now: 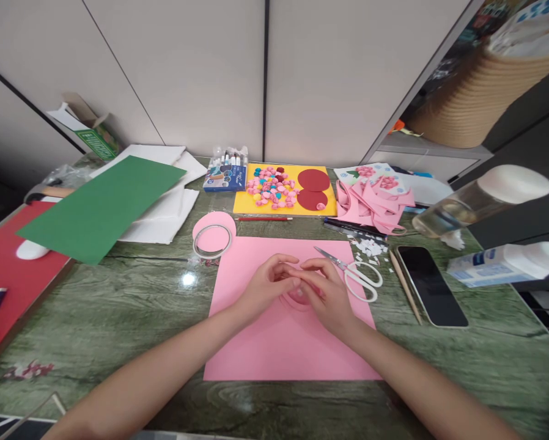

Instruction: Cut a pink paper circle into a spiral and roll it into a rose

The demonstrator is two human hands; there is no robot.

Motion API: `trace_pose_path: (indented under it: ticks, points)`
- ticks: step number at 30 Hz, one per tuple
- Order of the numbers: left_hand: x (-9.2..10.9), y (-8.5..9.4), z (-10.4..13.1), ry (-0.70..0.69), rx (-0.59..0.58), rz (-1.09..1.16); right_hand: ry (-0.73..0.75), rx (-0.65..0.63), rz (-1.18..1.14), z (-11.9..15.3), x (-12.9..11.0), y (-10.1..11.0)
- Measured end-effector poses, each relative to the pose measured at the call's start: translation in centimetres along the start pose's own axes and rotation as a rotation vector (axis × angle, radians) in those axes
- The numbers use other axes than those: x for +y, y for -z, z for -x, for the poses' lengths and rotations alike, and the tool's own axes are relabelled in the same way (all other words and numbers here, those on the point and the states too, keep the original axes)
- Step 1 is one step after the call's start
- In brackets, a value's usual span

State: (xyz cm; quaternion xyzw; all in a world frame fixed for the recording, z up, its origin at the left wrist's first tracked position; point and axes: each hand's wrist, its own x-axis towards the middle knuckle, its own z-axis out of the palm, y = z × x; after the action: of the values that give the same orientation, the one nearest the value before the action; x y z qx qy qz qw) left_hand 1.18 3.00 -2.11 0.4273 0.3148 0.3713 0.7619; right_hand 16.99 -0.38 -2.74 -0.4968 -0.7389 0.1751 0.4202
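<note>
Both hands meet over a pink sheet of paper (293,354). My left hand (274,278) is closed, its thumb and fingertips touching those of my right hand (323,290). A curved strip of pink paper (297,300) shows between and below the fingers; its held end is mostly hidden. My right hand's fingers are bent around it as well. Just right of that hand lie white-handled scissors (361,281), blades partly apart, pointing toward the back left. A pink paper circle (216,218) with a roll of tape (213,240) on it sits at the sheet's upper left corner.
Behind are a yellow sheet (242,209) with many small coloured paper rolls (274,189) and dark red circles (313,179), a red pencil (265,219), and pink scraps (370,205). Rightward lie a phone (431,285), wooden stick (405,287) and bottles (476,201). Green paper (103,205) is left.
</note>
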Motion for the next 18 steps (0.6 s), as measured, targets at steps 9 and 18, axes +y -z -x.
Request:
trace_pose_path:
  ticks: [9, 18]
  points:
    - [-0.09, -0.31, -0.14, 0.004, 0.002, -0.018, -0.08, 0.098, -0.015, -0.21, -0.13, 0.04]
    - [-0.09, -0.57, 0.18, 0.007, -0.019, -0.103, -0.104, 0.091, -0.068, -0.44, -0.4, 0.01]
